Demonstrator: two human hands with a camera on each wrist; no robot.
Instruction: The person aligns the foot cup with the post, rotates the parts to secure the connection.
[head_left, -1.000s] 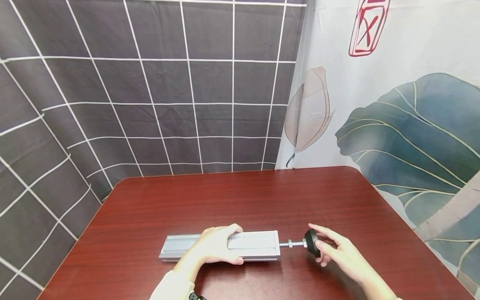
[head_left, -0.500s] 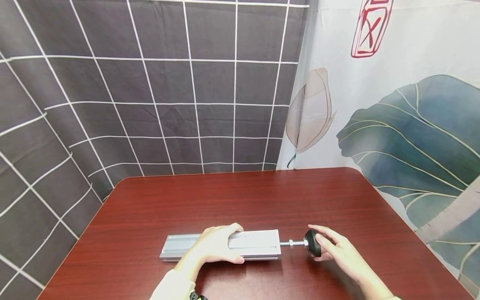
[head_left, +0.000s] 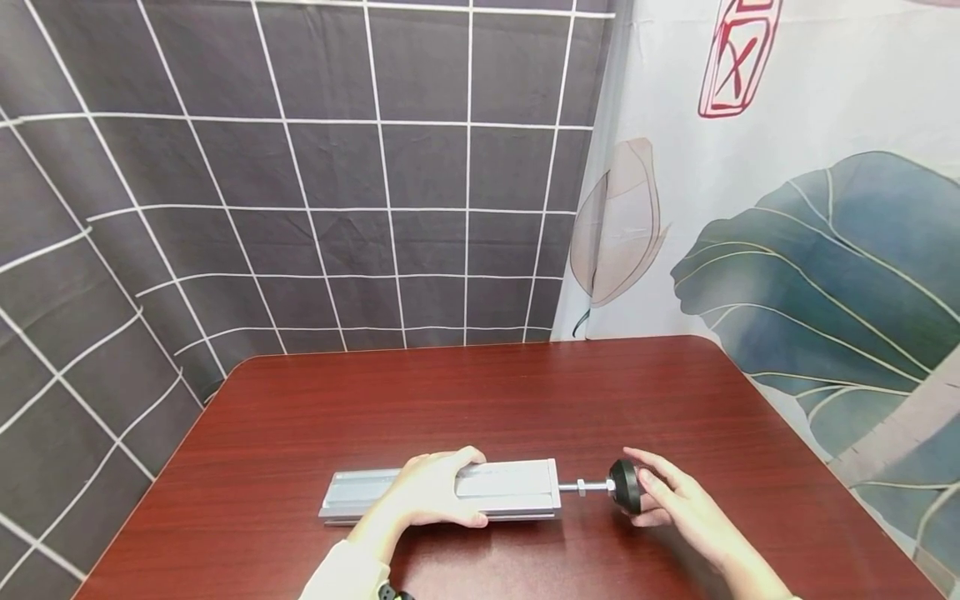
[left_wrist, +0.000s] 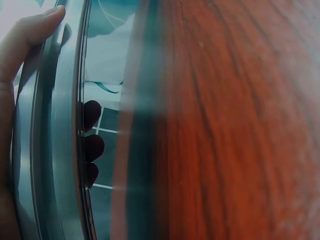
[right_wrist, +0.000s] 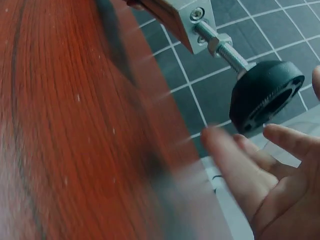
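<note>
A silver aluminium profile (head_left: 517, 486) lies lengthwise on the table, and my left hand (head_left: 423, 493) grips it across the top. In the left wrist view, the thumb is on one side of the profile (left_wrist: 65, 125) and several fingertips show past the other. From its right end plate a threaded rod (right_wrist: 232, 56) with a nut sticks out, ending in a black levelling foot (head_left: 624, 487). My right hand (head_left: 686, 512) is at the foot's base, fingers spread and loosely bent. The right wrist view shows its fingertips beside the rim of the foot (right_wrist: 262, 87), not wrapped round it; one finger is blurred.
The reddish-brown wooden table (head_left: 480, 400) extends behind and around the profile. A dark grey curtain with a white grid (head_left: 420, 167) hangs behind it. A white curtain with a leaf print (head_left: 840, 267) hangs at the right.
My right hand's fingers have shifted around the levelling foot, from more curled to straighter and slightly farther back. The left hand and the profile stay in place.
</note>
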